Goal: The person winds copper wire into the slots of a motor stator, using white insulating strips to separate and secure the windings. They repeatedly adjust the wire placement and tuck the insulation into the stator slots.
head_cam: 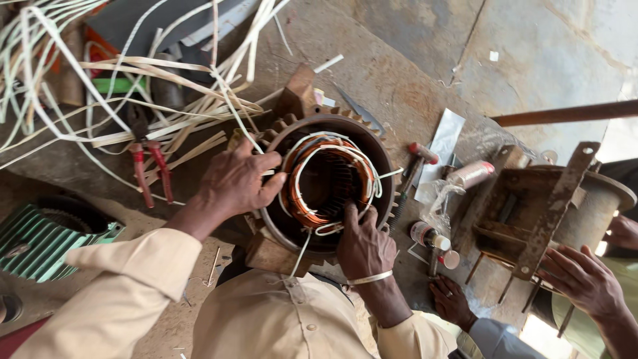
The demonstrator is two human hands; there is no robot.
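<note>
Left hand (238, 181) is grasping the stator (325, 186) rim at nine o'clock; right hand (362, 244) is pinching the coil (300, 203) at six.

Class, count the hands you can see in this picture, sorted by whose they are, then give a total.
Wearer's own hands: 2, the left hand on the motor stator rim, the right hand in its copper windings.
Other people's hands: 3.
Total: 5

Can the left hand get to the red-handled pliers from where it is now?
Probably yes. The left hand rests on the motor stator rim, and the red-handled pliers lie just beside it, with only loose white strips draped over them.
</note>
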